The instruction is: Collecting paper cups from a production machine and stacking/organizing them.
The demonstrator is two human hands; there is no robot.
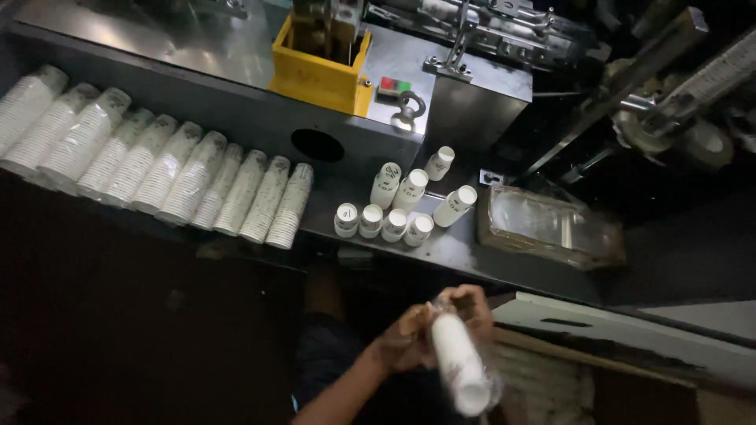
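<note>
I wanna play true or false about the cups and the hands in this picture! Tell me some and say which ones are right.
1. Both hands grip one stack of white cups in clear wrap. True.
2. Many long cup stacks lie side by side on the ledge on the left. True.
3. The box on the machine is blue. False: the box is yellow.
4. The short cup stacks by the machine lie inside the clear tray. False: they are on the dark ledge, beside the tray.
</note>
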